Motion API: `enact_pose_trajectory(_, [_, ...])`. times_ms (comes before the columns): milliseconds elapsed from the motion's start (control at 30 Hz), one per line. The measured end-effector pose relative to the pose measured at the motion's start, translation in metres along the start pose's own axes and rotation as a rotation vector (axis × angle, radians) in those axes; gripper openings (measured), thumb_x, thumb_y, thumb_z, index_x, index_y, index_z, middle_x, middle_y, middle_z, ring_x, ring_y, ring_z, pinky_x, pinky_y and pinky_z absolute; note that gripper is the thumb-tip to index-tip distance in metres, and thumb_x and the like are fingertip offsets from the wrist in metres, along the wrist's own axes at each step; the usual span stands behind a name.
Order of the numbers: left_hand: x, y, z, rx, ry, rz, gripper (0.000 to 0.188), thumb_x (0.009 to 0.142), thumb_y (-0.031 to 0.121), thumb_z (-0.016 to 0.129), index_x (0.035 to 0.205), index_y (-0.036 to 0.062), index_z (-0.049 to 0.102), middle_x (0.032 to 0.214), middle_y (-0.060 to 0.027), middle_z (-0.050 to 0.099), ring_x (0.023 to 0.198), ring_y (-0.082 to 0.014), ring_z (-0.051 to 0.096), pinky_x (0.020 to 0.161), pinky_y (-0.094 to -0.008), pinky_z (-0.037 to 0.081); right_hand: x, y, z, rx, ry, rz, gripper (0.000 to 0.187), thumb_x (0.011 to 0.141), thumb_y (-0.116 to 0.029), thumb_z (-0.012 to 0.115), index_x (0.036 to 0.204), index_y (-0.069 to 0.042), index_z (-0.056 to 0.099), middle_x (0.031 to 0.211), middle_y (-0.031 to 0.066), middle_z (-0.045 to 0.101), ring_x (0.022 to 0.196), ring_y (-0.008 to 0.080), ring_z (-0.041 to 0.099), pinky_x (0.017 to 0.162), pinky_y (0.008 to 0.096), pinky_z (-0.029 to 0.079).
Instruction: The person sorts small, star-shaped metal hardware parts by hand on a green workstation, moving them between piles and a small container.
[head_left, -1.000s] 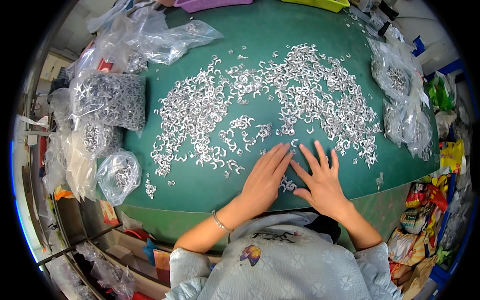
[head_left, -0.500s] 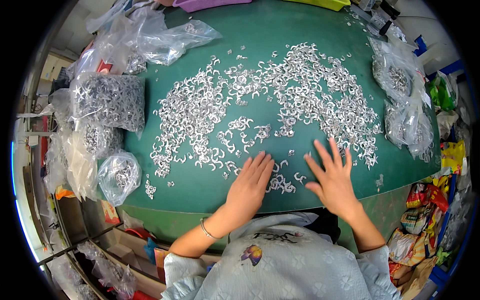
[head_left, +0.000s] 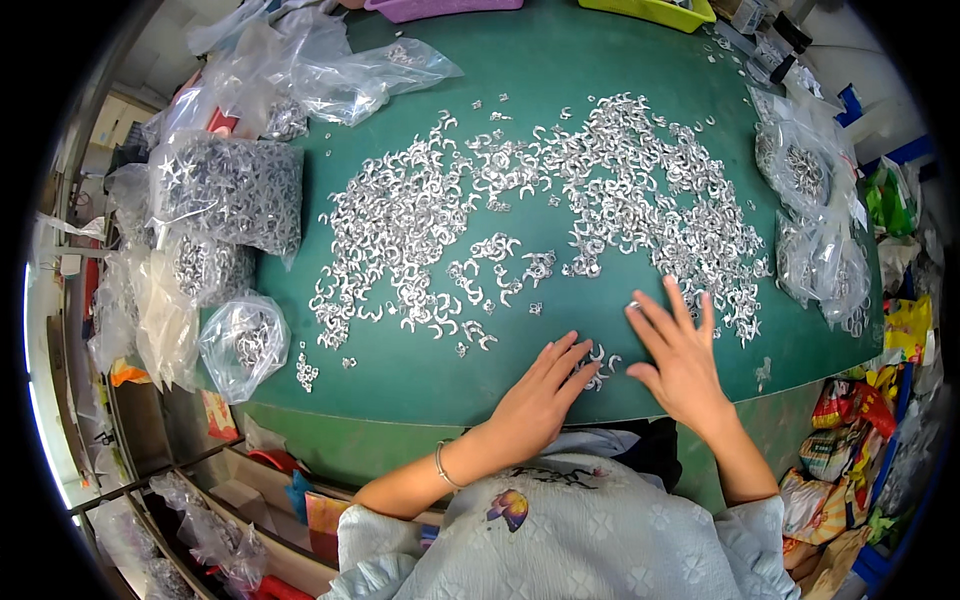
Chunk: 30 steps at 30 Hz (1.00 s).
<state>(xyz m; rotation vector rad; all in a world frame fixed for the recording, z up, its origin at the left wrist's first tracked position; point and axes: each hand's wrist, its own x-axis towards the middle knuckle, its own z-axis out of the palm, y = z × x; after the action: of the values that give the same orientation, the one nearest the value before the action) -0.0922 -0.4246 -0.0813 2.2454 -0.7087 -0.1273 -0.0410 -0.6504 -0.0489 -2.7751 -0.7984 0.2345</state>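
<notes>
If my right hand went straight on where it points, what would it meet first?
Your right hand would probably first meet the large heap of silver crescent-shaped pieces just ahead, though the hand's height is hard to judge.

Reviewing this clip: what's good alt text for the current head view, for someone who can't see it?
A person's left hand and right hand, its fingers spread, flank a small cluster of silvery pieces on a green table. Beyond them lie many scattered crescent-shaped pieces, with clear plastic bags of silvery pieces to either side.
</notes>
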Motion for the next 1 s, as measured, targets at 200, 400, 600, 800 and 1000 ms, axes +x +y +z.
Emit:
enact_pose_trajectory(200, [0.055,-0.027,-0.033,0.491,0.199,-0.120,0.040,0.084,0.001,0.059,0.124,0.0015,0.055,0.134,-0.0166,0.047,0.128,-0.0357,0.043,0.107,-0.0556,0.030,0.052,-0.008,0.002,-0.080,0.215,-0.075,0.051,0.085,-0.030,0.066,0.130,-0.008,0.054,0.145,0.0063,0.040,0.140,0.0337,0.026,0.110,0.0612,0.018])
enact_pose_trajectory(400, [0.048,-0.067,-0.047,0.493,0.320,-0.178,0.032,0.081,0.007,0.067,0.111,0.0025,0.061,0.129,-0.0124,0.051,0.123,-0.0327,0.046,0.105,-0.0536,0.030,0.037,-0.016,0.008,-0.037,-0.003,-0.180,0.060,0.084,-0.034,0.066,0.136,-0.010,0.049,0.148,0.0064,0.036,0.142,0.0347,0.020,0.109,0.0635,0.018])
enact_pose_trajectory(600, [0.048,-0.060,-0.057,0.491,0.431,-0.182,0.033,0.079,-0.001,0.064,0.111,0.0011,0.059,0.122,-0.0160,0.052,0.115,-0.0340,0.049,0.097,-0.0458,0.037,0.032,-0.008,0.000,0.024,0.030,-0.114,0.063,0.083,-0.035,0.066,0.136,-0.007,0.047,0.152,0.0096,0.028,0.143,0.0368,0.015,0.110,0.0630,0.012])
enact_pose_trajectory(800, [0.027,-0.025,-0.029,0.268,0.292,-0.118,0.034,0.080,0.000,0.064,0.113,0.0019,0.058,0.118,-0.0147,0.053,0.109,-0.0329,0.051,0.091,-0.0434,0.040,0.020,-0.016,-0.003,0.187,-0.082,-0.116,0.063,0.083,-0.036,0.066,0.137,-0.007,0.047,0.152,0.0107,0.028,0.143,0.0386,0.015,0.110,0.0636,0.011])
enact_pose_trajectory(1000, [0.025,-0.043,-0.030,0.413,0.337,-0.180,0.027,0.079,0.000,0.064,0.105,0.0042,0.060,0.107,-0.0113,0.053,0.097,-0.0295,0.051,0.080,-0.0408,0.040,0.029,-0.014,0.008,0.043,-0.032,-0.111,0.062,0.086,-0.037,0.064,0.137,-0.006,0.047,0.150,0.0104,0.032,0.143,0.0386,0.015,0.110,0.0637,0.011])
